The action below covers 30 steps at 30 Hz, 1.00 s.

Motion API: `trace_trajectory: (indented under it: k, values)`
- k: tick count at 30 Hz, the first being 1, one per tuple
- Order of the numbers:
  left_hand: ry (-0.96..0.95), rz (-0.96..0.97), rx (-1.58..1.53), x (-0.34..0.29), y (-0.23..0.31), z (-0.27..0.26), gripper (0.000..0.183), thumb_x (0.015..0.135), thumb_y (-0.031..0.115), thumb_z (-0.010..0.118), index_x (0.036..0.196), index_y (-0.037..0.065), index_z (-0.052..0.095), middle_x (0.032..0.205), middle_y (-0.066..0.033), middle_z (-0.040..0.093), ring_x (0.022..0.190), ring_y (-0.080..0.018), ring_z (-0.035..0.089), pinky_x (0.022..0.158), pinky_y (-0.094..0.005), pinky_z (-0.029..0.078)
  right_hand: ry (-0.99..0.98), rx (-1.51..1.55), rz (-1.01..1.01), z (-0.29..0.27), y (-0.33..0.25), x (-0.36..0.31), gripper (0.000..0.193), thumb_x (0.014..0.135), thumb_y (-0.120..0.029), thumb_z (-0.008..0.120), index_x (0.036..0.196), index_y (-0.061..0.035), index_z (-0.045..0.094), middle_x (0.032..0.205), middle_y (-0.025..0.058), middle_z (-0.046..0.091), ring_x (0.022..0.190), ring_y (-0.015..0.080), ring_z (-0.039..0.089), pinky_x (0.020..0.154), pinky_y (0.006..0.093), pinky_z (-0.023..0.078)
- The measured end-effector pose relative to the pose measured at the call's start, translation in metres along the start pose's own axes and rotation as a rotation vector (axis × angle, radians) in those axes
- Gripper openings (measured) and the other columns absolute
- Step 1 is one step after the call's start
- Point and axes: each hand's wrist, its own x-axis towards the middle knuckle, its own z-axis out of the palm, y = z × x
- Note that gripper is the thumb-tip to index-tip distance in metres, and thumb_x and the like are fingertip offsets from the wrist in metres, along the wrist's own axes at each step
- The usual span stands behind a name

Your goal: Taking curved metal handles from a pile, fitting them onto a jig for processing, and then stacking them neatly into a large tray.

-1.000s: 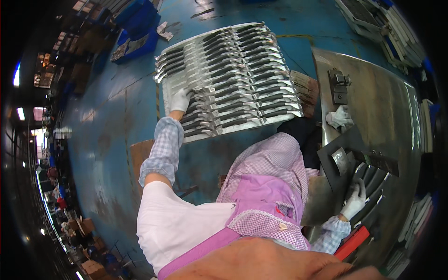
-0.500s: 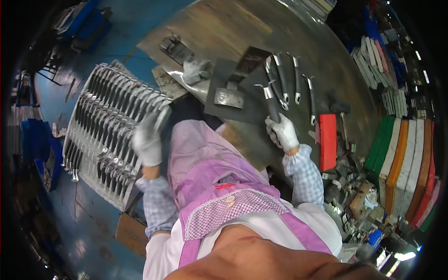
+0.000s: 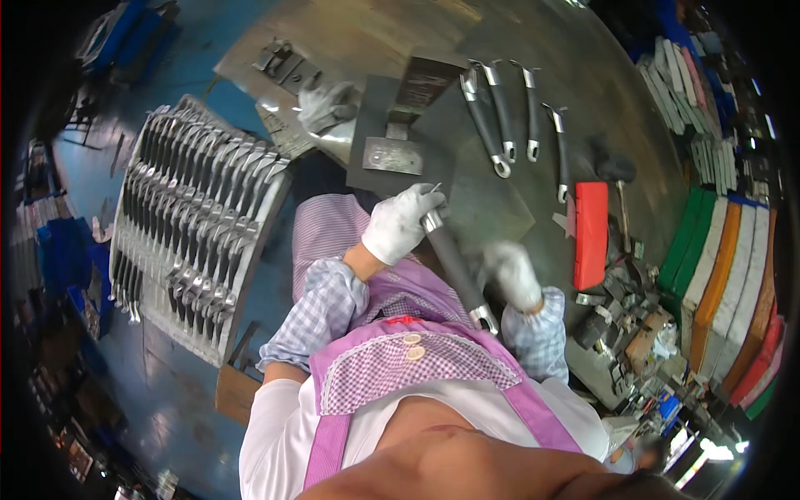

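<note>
My left hand (image 3: 400, 223), in a white glove, is closed around the metal upper end of a black-gripped handle (image 3: 452, 265). A thin hooked tip sticks out past its fingers, and the ringed lower end points down over my apron. Just right of that handle is my right hand (image 3: 515, 277), also gloved; motion blurs its fingers, so its hold cannot be made out. Several similar black handles (image 3: 504, 117) with metal ends lie beyond on the table. A small metal block (image 3: 393, 156) sits on a dark sheet, with a dark upright plate (image 3: 425, 85) behind it.
At my left stands a slanted rack (image 3: 265, 242) with rows of handles. A loose grey-white glove (image 3: 327, 107) and a metal fixture (image 3: 285, 65) lie on the far left of the table. To the right are a red block (image 3: 591, 236), a hammer (image 3: 622, 204) and cluttered metal parts.
My left hand has come from beside the rack to the handle that my right hand was holding, and now grips its metal end. The handle has moved nearer my body; my right hand is lower.
</note>
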Motion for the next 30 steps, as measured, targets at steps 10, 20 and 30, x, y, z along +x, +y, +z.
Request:
trace_trajectory:
  k: [10,20,30]
  values:
    - [0.490,-0.724,-0.653,-0.030,-0.053,-0.036,0.034,0.092,0.018,0.072,0.122,0.004,0.068,0.092,-0.0050,0.072,0.077,-0.0109,0.066,0.069,-0.0259,0.054,0.588,-0.591,-0.356,0.086,-0.044,0.160,0.042,0.082,-0.037,0.080,0.094,0.0011,0.067,0.072,0.0159,0.071,0.066,0.0301,0.072,0.061,0.0389,0.055]
    - [0.538,-0.484,-0.047,0.013,-0.093,-0.009,0.031,0.081,0.028,0.080,0.096,0.005,0.068,0.082,-0.0079,0.062,0.075,-0.0280,0.064,0.070,-0.0388,0.051,0.428,-0.150,-0.380,0.035,-0.008,0.164,0.021,0.089,-0.011,0.073,0.107,-0.0007,0.072,0.094,0.0087,0.071,0.084,0.0181,0.068,0.076,0.0290,0.053]
    - [0.516,-0.665,-0.095,0.019,-0.079,-0.010,0.040,0.083,0.036,0.078,0.086,0.003,0.057,0.077,-0.0105,0.060,0.068,-0.0299,0.060,0.066,-0.0411,0.050,0.549,-0.435,-0.403,0.035,0.018,0.167,0.013,0.084,-0.003,0.076,0.097,-0.0031,0.074,0.089,0.0060,0.068,0.079,0.0126,0.062,0.072,0.0260,0.050]
